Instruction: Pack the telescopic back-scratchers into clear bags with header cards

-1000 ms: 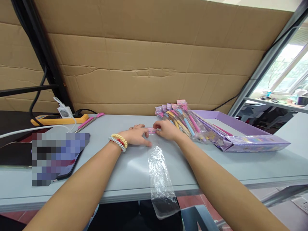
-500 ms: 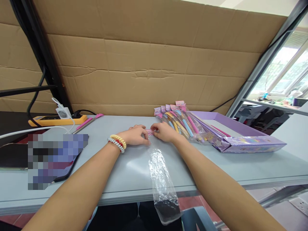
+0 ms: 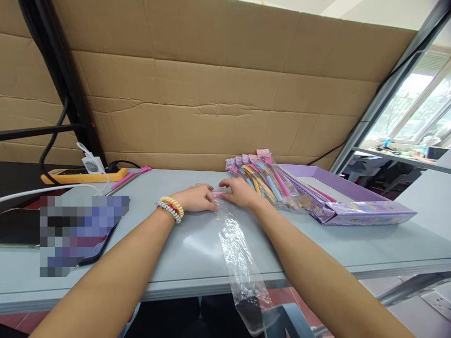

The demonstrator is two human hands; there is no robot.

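A long clear plastic bag (image 3: pixel 237 251) with a small pink header strip (image 3: pixel 217 194) lies over the desk, and its lower end hangs past the front edge. My left hand (image 3: pixel 196 198), with beaded bands at the wrist, is bent closed at the strip's left side, thumb on the bag's top. At the right end of the strip, the curled fingers and thumb of my right hand (image 3: pixel 240 191) hold the bag. Just behind that hand lie several bagged pens (image 3: pixel 271 180) in pink, blue and yellow, with printed header cards.
Right of the pens stands an open purple box (image 3: pixel 369 217) with a pink stick inside. At left are two loose pens (image 3: pixel 130 180), a yellow-and-black device (image 3: pixel 82 176), a white charger (image 3: pixel 93 164) and a blurred flat item (image 3: pixel 95 230). A cardboard panel (image 3: pixel 218 94) closes off the back.
The bag's lower end has swung a little right and down. My right fingers have shifted slightly left and spread a bit at the header strip; my left hand has hardly moved.
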